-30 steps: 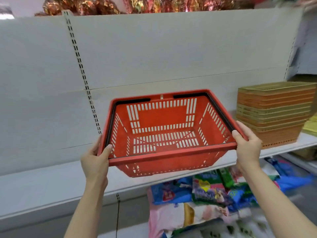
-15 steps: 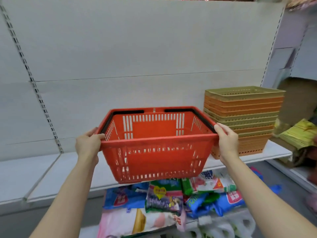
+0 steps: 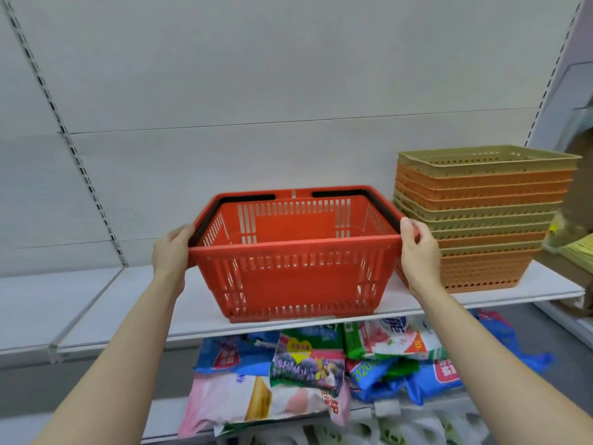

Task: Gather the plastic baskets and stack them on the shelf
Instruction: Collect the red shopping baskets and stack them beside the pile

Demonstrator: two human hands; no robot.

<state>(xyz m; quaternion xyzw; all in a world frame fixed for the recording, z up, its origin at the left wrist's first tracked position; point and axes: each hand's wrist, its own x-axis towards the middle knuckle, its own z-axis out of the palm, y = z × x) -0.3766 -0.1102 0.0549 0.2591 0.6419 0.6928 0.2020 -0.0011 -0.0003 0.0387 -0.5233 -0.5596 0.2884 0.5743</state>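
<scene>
We hold the red slatted basket, black handles folded along its rim, near the shelf's front edge. Our left hand and right hand curl around its side rims. Stacked tan-and-orange baskets stand just beside it.

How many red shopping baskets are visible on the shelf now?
1. The red basket sits on the white shelf, left of the stacked orange and olive trays, gripped by left hand and right hand.
</scene>
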